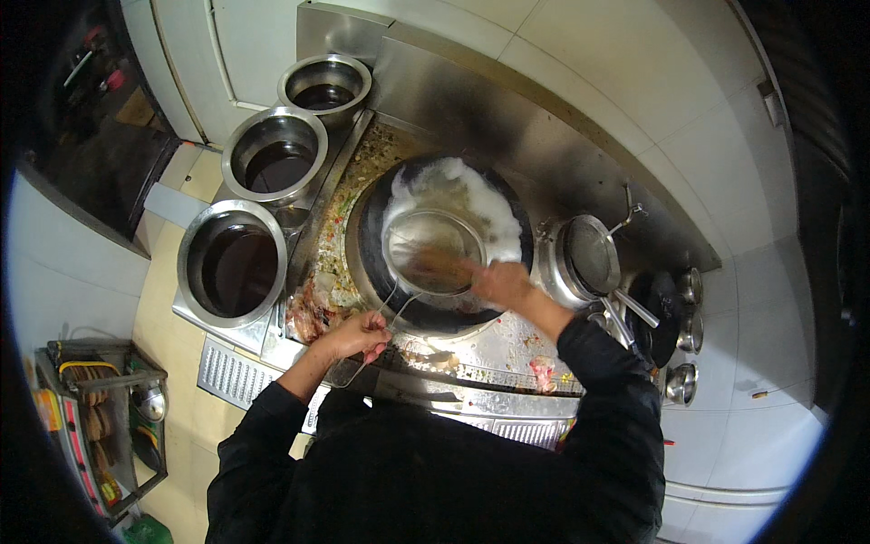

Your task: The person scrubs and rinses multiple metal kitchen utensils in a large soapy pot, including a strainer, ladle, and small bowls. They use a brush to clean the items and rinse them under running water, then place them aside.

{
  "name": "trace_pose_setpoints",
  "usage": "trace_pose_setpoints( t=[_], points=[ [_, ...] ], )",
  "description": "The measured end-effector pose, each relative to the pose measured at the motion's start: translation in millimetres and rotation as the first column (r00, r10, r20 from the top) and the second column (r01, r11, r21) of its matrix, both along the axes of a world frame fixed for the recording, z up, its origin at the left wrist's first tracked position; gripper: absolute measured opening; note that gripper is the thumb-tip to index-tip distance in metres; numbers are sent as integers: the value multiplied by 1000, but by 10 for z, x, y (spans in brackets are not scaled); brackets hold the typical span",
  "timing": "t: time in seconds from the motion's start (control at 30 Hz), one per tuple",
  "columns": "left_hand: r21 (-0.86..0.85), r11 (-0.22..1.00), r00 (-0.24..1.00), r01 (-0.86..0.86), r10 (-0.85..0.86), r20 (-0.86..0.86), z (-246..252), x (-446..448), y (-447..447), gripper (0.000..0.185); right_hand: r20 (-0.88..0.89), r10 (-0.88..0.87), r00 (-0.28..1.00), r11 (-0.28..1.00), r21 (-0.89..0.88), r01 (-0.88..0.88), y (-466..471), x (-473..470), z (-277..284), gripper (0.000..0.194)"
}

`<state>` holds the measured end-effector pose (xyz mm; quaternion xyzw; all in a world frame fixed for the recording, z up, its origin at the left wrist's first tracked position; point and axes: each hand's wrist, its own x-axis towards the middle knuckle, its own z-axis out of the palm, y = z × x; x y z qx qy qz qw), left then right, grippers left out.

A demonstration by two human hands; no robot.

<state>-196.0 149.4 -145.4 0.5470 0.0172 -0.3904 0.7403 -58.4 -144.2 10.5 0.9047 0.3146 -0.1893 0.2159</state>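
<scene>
My left hand (357, 336) grips the wire handle of a round strainer (469, 234), whose metal rim lies over the wok. In my right hand (503, 284) is a brown brush (442, 264), perhaps a bamboo wok brush, blurred by motion. Its bristle end lies across the strainer's bowl. Beneath them sits a large dark wok (374, 217) on the range, with white foam (499, 204) and cloudy liquid inside. The strainer hides part of the liquid.
Three deep steel pots (253, 316) of dark liquid stand at left. A steel pot (554, 272) with a strainer (591, 255) on top is right of the wok, below a faucet (631, 207). Food scraps (316, 306) litter the range top (503, 347). A rack (146, 381) stands lower left.
</scene>
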Motion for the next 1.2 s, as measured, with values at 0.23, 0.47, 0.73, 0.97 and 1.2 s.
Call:
trace_pose_setpoints(
  t=[0.23,0.47,0.73,0.97,1.2],
  points=[
    [-67,997,1000,25,-26,-4,-46,-55,21,20,-287,54,957,987,162,-7,-9,-27,-13,55],
    [-52,999,1000,7,-7,-3,-90,-33,17,21,8,-54,999,998,13,54,-10,29,-64,64],
    [-15,999,999,-31,31,-15,-40,-34,27,22,44,-86,995,990,113,80,-11,18,-21,61],
    [23,999,999,-27,28,-23,28,-18,28,20,-21,-123,992,990,73,124,-6,-7,64,50],
    [78,997,1000,7,-9,29,57,-64,11,23,-70,-23,997,1000,20,24,-36,10,-12,50]
  ],
)
